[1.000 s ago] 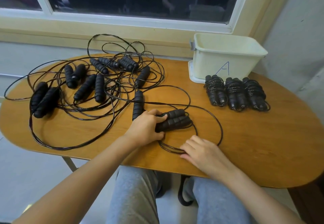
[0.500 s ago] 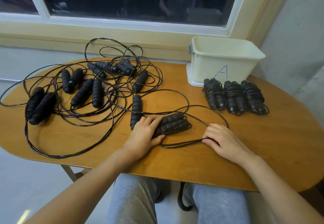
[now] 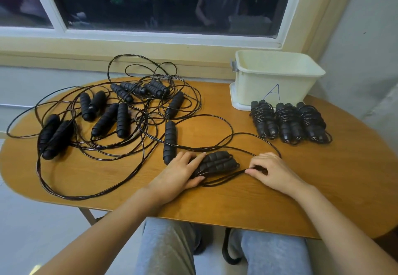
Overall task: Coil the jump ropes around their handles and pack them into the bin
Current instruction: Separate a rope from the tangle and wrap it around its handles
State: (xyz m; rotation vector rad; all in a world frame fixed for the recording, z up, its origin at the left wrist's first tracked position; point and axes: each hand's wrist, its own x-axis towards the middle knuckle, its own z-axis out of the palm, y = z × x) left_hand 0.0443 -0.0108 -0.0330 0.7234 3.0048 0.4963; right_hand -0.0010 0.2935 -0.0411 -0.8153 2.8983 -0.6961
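A pair of black jump-rope handles (image 3: 217, 162) lies side by side near the table's front middle. My left hand (image 3: 181, 174) rests on their left end, fingers straight across them and thumb underneath. Just to their right, my right hand (image 3: 269, 170) pinches that rope's black cord (image 3: 228, 176) between thumb and curled fingers, low over the table. Three coiled rope bundles (image 3: 288, 121) lie in a row at the right. Behind them stands the cream bin (image 3: 275, 78), marked "A", with nothing visible inside.
A tangle of loose black ropes and several handles (image 3: 112, 115) covers the left half of the wooden table (image 3: 280, 210). One single handle (image 3: 169, 142) lies just left of my left hand. A window sill and wall run behind the table.
My right hand slid rightwards from the table's front edge along the cord and now pinches it beside the handles. My left hand stayed on the handles; its fingers have straightened.
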